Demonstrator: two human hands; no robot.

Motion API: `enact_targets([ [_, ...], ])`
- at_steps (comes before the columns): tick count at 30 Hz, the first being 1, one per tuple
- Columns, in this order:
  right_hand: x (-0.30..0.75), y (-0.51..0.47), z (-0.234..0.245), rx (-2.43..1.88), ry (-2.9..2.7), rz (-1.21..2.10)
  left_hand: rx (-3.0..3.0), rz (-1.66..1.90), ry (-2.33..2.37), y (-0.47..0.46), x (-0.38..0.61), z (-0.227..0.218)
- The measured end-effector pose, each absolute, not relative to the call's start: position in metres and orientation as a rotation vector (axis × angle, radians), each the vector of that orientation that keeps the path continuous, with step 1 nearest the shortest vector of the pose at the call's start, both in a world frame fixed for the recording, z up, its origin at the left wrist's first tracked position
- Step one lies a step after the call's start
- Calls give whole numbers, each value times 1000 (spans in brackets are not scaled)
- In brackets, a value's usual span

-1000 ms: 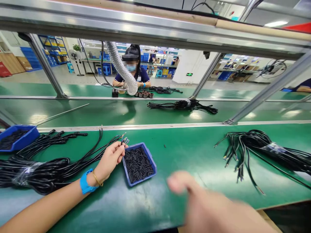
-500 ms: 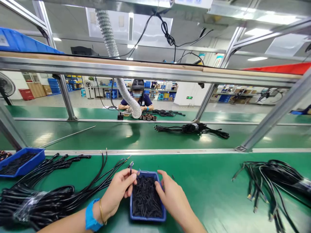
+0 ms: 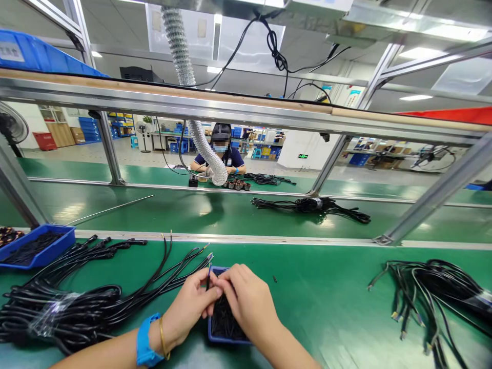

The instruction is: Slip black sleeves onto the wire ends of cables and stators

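Above a small blue bin (image 3: pixel 230 340) my two hands meet at the fingertips. My left hand (image 3: pixel 194 300) is closed on a black cable end (image 3: pixel 208 277), whose thin coloured wires stick up past the fingers. My right hand (image 3: pixel 249 302) pinches beside the left thumb; whatever is in its fingertips is hidden. Short black tubes (image 3: pixel 225 320) fill the bin, which the right hand partly covers. To the left lies a tied bundle of black cables (image 3: pixel 77 312), its stripped ends pointing toward my left hand.
A second blue bin (image 3: pixel 42 251) of black pieces stands at far left. Another cable bundle (image 3: pixel 449 287) lies at right, and one more (image 3: pixel 315 205) lies beyond the metal strip. One loose tube (image 3: pixel 274 279) rests right of my hands. A person (image 3: pixel 221 154) sits opposite.
My right hand has moved up and left from the bin's right edge to my left fingertips, and its fingers have closed. My left hand still holds the cable end.
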State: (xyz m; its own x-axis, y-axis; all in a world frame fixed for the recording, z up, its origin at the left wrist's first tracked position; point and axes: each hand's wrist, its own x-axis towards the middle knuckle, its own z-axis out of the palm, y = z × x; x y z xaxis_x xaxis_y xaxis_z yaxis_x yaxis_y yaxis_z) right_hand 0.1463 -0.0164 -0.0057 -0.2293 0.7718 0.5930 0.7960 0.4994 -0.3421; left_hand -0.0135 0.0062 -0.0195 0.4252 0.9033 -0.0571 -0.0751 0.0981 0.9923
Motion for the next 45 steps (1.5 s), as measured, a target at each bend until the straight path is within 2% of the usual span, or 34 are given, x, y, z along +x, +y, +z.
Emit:
enact_targets([
  [4,159,-13,0,-1373,-1875,482,1247,847,875,7,-15,-17],
  [6,166,-14,-3,-1413,-1917,431,1187,851,874,7,-14,-17],
  [11,165,-14,-31,-1335,-2284,17,1017,902,848,7,-11,-23],
  [16,161,-7,-59,-1272,-2310,-248,1082,877,916,7,-10,-21],
  [23,166,-15,-53,-1368,-2299,-165,1164,831,948,4,-13,-15],
  [30,166,-14,-55,-1324,-2335,-242,1223,794,928,2,-14,-17],
  [35,176,-17,-47,-1308,-2247,-25,1257,769,930,1,-16,-13],
  [41,170,-28,-25,-1061,-2021,298,1384,751,907,0,-18,-11],
  [45,168,-31,-18,-1014,-1939,233,1385,750,905,-1,-18,-10],
])
